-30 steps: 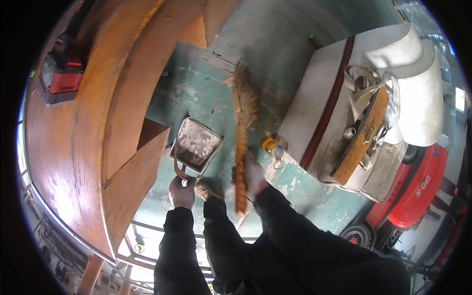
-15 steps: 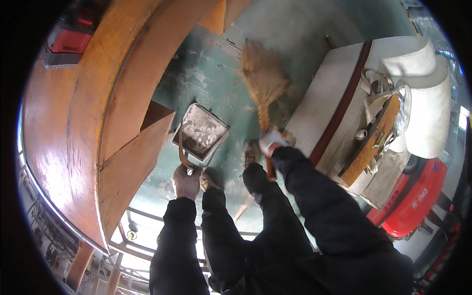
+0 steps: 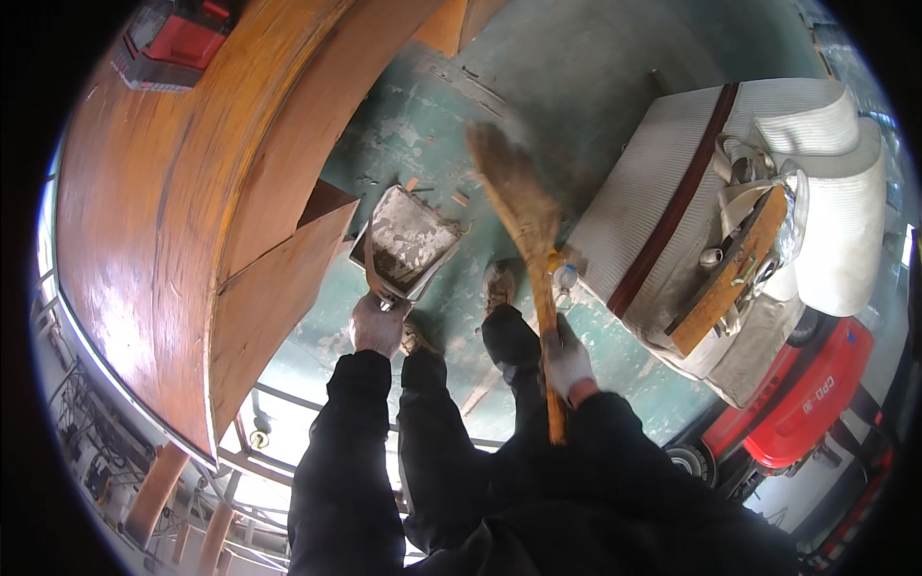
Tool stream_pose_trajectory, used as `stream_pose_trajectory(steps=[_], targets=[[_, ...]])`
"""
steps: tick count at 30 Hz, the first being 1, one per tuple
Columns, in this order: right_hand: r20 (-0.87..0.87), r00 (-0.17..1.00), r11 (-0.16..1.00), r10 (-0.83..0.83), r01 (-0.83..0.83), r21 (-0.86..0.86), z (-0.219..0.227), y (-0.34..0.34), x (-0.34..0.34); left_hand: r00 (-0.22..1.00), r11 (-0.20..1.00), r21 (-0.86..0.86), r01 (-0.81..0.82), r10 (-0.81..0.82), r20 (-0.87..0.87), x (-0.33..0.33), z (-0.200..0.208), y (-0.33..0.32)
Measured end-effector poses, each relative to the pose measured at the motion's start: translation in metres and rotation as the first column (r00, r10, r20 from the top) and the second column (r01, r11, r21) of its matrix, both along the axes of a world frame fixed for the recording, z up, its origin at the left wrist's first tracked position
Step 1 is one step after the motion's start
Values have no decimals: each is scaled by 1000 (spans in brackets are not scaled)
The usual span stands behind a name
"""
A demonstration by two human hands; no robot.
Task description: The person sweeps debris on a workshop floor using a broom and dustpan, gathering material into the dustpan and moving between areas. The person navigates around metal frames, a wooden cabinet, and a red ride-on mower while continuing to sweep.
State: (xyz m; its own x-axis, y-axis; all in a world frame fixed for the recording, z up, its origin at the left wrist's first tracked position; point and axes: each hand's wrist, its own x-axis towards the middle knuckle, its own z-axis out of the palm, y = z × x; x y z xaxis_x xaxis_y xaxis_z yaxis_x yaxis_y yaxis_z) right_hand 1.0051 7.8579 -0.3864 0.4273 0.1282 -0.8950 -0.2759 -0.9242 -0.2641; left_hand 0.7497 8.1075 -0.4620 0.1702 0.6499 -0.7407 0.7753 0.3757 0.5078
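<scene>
My left hand (image 3: 376,324), in a light glove, is closed round the handle of a dustpan (image 3: 411,233). The pan is a worn metal tray with flaking whitish patches, low over or on the green floor; I cannot tell whether it touches. My gloved right hand (image 3: 567,357) grips the wooden handle of a straw broom (image 3: 521,197). Its bristles are blurred and point away from me, right of the dustpan. Small wood scraps (image 3: 460,199) lie on the floor just beyond the pan.
A long wooden bench (image 3: 144,250) runs along the left, with a red and grey case (image 3: 182,43) on it. At right stands a pale ribbed padded seat (image 3: 663,182) bearing straps and a wooden board (image 3: 725,274). A bottle (image 3: 565,276) and a red forklift (image 3: 807,394) are nearby.
My right hand has drawn the broom back toward me, so more of its handle shows. Wood scraps now show by the dustpan's far edge. My left hand still holds the dustpan.
</scene>
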Motion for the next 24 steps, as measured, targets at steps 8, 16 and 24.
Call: stream_pose_trajectory(steps=[8,16,24], targets=[[334,715,765,614,-643,-30,-51,26,-72,997,998,18,65,-64,-45,-5,1,-1],[235,815,846,529,-527,-79,21,-23,9,1000,1000,14,7,-7,7,-21,-3,-12],[-70,684,671,726,-727,-147,-52,22,-65,998,999,47,4,-2,-58,-14,5,-17]])
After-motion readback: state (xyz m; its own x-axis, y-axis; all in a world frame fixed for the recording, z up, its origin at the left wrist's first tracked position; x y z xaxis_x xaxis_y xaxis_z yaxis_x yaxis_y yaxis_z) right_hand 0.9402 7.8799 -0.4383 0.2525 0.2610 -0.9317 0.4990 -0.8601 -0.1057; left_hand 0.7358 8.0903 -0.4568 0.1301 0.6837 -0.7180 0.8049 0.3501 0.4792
